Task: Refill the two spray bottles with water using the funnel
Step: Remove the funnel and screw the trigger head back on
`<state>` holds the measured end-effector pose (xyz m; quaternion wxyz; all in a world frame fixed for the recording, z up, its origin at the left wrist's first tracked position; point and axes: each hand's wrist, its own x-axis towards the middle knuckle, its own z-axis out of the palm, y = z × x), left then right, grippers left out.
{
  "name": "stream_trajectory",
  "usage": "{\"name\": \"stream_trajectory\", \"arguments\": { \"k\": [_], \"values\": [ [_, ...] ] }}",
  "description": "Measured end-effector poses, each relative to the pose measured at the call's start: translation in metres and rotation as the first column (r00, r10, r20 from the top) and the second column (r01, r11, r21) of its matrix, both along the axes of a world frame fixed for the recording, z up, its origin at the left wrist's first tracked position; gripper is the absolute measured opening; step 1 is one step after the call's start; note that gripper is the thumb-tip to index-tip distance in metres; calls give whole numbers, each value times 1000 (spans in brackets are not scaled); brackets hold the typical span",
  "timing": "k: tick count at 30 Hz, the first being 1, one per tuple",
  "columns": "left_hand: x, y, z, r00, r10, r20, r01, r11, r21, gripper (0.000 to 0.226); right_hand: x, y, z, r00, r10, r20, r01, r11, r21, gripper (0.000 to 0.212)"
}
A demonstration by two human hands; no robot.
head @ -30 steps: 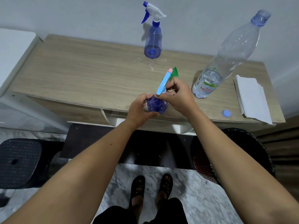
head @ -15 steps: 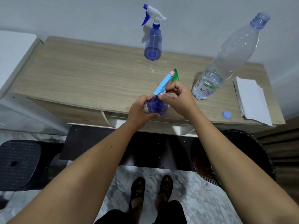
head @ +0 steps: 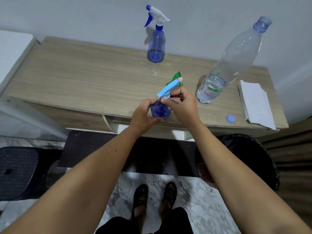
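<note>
Soft even light, faint shadows, wide-angle edge distortion

Home room, wooden desk [head: 84, 85], marble floor [head: 194, 200] (sandalled feet), plastic stool [head: 18, 169]

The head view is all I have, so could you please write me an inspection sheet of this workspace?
Surface: wooden table, against the wall.
Job's things: round spray bottle near the front edge; tall spray bottle upright at the back; green funnel partly hidden; water bottle uncapped, water low.
Clutter: blue cap; folded paper towels.
Grippers: left hand grips the round bottle's body; right hand pinches its light-blue sprayer head at the collar.
Cables: nothing seen.
Surroundings: black stool; dark bin; marble floor.
</note>
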<state>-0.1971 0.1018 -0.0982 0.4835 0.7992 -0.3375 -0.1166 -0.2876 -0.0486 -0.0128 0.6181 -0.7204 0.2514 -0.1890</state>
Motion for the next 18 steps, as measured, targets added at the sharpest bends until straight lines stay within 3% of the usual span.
{"name": "stream_trajectory", "arguments": {
  "k": [4,12,18],
  "values": [
    [1,1,-2,999,22,-31,-22,1000,-11,85,-1,-11,6,998,68,-13,-67,996,62,32],
    [3,0,-6,999,13,-47,-13,1000,-1,82,2,-17,3,974,223,-44,-226,971,-73,32],
    [3,0,-6,1000,12,-25,-12,1000,-11,79,3,-14,-1,977,210,-32,-213,969,-122,23]
  ]
}}
